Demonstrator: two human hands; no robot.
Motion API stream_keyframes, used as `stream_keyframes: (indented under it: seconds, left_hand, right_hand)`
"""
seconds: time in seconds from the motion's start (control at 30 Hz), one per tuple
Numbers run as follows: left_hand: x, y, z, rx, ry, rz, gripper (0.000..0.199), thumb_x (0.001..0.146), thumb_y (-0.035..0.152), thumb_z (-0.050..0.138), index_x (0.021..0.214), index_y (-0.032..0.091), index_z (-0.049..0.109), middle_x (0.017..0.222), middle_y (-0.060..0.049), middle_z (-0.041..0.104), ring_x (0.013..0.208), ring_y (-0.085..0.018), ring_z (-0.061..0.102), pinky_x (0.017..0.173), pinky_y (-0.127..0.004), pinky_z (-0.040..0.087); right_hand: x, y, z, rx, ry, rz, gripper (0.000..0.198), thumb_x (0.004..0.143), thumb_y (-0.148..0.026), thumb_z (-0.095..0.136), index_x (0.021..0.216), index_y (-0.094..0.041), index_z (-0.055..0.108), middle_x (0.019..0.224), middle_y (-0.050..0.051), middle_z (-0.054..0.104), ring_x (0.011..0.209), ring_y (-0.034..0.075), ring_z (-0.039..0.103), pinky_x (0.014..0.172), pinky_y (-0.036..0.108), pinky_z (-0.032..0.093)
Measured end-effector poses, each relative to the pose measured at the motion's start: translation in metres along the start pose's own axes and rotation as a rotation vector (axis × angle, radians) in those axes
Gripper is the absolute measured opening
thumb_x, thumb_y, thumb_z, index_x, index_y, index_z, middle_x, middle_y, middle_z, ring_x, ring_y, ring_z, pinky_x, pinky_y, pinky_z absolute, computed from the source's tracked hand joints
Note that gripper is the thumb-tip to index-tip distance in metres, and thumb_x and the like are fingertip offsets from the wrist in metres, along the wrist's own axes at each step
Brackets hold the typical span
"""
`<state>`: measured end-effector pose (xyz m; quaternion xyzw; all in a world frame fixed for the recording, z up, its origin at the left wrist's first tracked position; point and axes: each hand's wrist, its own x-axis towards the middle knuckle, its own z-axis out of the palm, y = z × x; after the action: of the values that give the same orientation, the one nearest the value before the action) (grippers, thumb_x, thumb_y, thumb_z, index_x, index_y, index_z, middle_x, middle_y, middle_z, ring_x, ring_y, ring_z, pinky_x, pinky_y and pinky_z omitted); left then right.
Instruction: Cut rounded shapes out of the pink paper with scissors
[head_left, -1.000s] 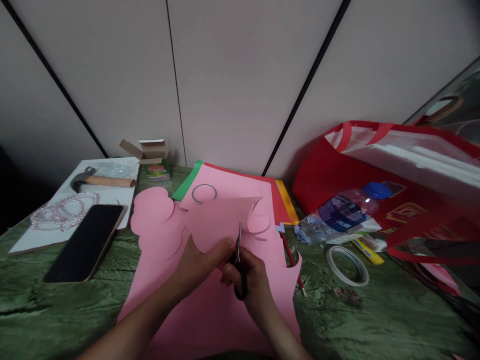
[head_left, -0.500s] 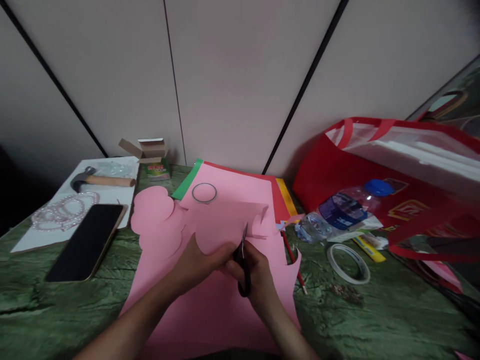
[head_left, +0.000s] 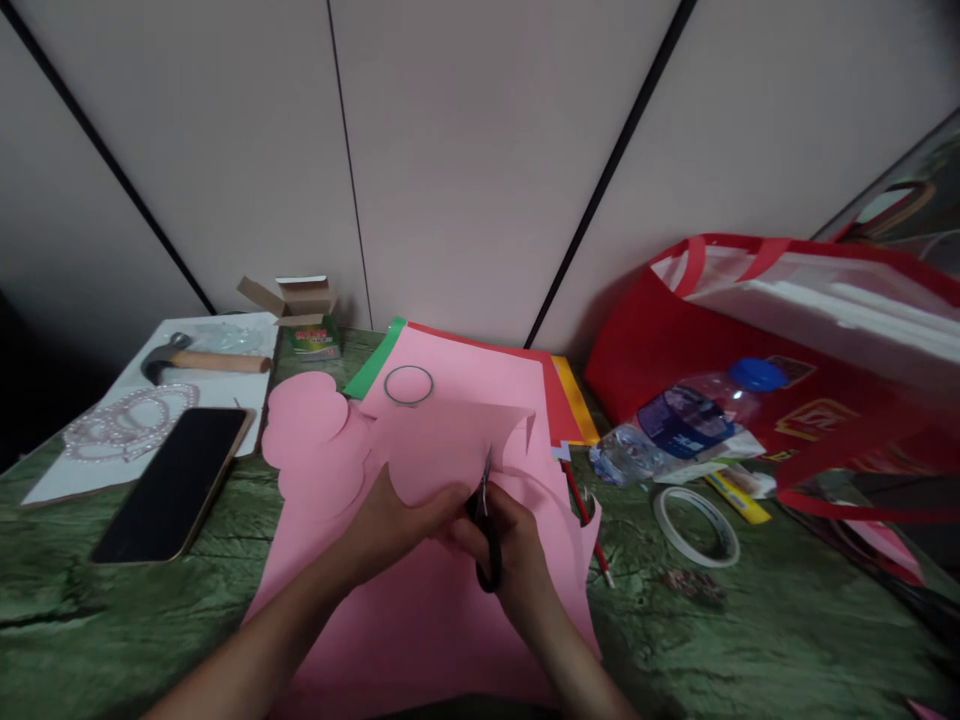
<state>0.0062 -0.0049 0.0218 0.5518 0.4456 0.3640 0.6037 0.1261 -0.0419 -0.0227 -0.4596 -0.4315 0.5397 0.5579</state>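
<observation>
My left hand (head_left: 401,530) pinches a piece of pink paper (head_left: 442,455), its thumb lying along the lower edge. In my right hand (head_left: 514,555) is a pair of dark-handled scissors (head_left: 491,545), the blades pointing up and away from me at the paper's right part. A strip of the paper curls beside the blades. Underneath lies a large pink sheet (head_left: 420,640). Several cut pink rounded pieces (head_left: 307,420) overlap to the left of my hands. The fingertips of both hands nearly meet and partly hide each other.
Left are a phone (head_left: 176,485), a hammer (head_left: 210,360), bead strings (head_left: 131,420) and an open small box (head_left: 311,335). Right are a red pencil (head_left: 600,550), a tape roll (head_left: 664,525), a water bottle (head_left: 682,425) and a red bag (head_left: 645,320). A dark ring (head_left: 386,384) lies on pink paper.
The cut strip at the right of the paper has shifted; its end no longer reaches over the yellow sheet. Both hands have stayed almost in place.
</observation>
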Motion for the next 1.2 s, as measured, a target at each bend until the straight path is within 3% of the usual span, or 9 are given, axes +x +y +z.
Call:
stream_keyframes:
  seconds: [0.27, 1.1, 1.2]
  left_hand:
    - [0.0026, -0.0037, -0.0026, -0.008, -0.043, 0.021, 0.011, 0.070, 0.014, 0.055, 0.060, 0.015, 0.058, 0.046, 0.005, 0.058, 0.039, -0.007, 0.053, 0.034, -0.014, 0.037]
    - [0.0053, -0.0092, -0.0068, -0.073, -0.109, 0.062, 0.011, 0.076, 0.016, 0.052, 0.076, 0.016, 0.063, 0.048, 0.003, 0.062, 0.036, -0.008, 0.051, 0.035, -0.016, 0.035]
    - [0.0048, -0.0083, -0.0074, -0.095, -0.142, 0.069, 0.014, 0.077, 0.016, 0.051, 0.070, 0.015, 0.062, 0.045, 0.003, 0.061, 0.036, -0.008, 0.052, 0.035, -0.016, 0.036]
  right_hand:
    - [-0.0009, 0.0046, -0.0019, -0.073, 0.013, -0.001, 0.018, 0.064, -0.028, 0.065, 0.066, -0.017, 0.051, 0.057, -0.003, 0.048, 0.052, 0.011, 0.042, 0.048, 0.023, 0.032]
    - [-0.0006, 0.0062, 0.0005, -0.037, 0.015, 0.017, 0.009, 0.066, -0.025, 0.060, 0.067, -0.017, 0.056, 0.051, -0.004, 0.052, 0.045, 0.010, 0.045, 0.042, 0.021, 0.036]
    - [-0.0010, 0.0043, 0.0015, -0.049, 0.026, 0.031, 0.007, 0.066, -0.023, 0.059, 0.065, -0.017, 0.056, 0.049, -0.004, 0.052, 0.044, 0.010, 0.046, 0.041, 0.021, 0.036]
